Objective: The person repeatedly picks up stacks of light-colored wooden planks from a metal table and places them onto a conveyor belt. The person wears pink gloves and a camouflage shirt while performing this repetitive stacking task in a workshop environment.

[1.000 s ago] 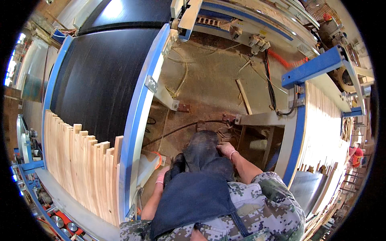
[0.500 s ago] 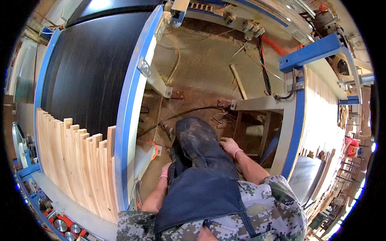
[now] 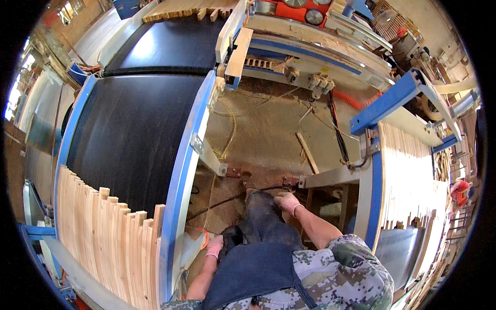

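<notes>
My left hand [image 3: 215, 245], in a pale pink glove, is low beside my dark apron [image 3: 258, 268]. Its fingers are mostly hidden against the dark cloth. My right hand [image 3: 287, 202], gloved alike, is at my knee with its fingers curled in, and nothing shows in it. Dark clothing [image 3: 266, 214] covers my legs between the two hands. To the left, upright pale wooden strips [image 3: 111, 243] stand packed side by side at the near end of a black conveyor belt [image 3: 132, 129]. Neither hand touches them.
A blue-and-white rail [image 3: 181, 191] edges the belt on my left. Rightward stand a blue frame arm [image 3: 385, 101] and more wooden strips [image 3: 408, 175]. A black cable [image 3: 227, 200] crosses the dusty floor, where a loose wood strip [image 3: 307, 152] lies. Machinery [image 3: 310, 67] spans the far side.
The view has tilted up, showing more of the far machinery and belt. My right hand has moved up and left to my knee; my left hand is still at my side, slightly shifted.
</notes>
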Tool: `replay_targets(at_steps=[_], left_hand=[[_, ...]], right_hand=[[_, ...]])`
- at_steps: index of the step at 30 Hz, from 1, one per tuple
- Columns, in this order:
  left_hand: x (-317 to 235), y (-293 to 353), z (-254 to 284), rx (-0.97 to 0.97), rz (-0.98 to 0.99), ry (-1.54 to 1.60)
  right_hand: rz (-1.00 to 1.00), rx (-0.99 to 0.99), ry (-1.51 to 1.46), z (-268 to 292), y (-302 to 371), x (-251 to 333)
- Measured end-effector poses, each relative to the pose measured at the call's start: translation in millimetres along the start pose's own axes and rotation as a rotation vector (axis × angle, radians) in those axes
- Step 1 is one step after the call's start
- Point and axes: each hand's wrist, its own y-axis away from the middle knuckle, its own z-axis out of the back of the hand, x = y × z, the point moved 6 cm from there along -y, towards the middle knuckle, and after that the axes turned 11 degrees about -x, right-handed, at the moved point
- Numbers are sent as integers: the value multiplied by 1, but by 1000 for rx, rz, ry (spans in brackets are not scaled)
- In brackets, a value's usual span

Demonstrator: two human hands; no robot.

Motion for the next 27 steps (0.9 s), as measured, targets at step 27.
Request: replay_targets(at_steps=[27], left_hand=[[-74,-92,29,-144,527,689]], right_hand=[[415,-394,323,101,-244,494]])
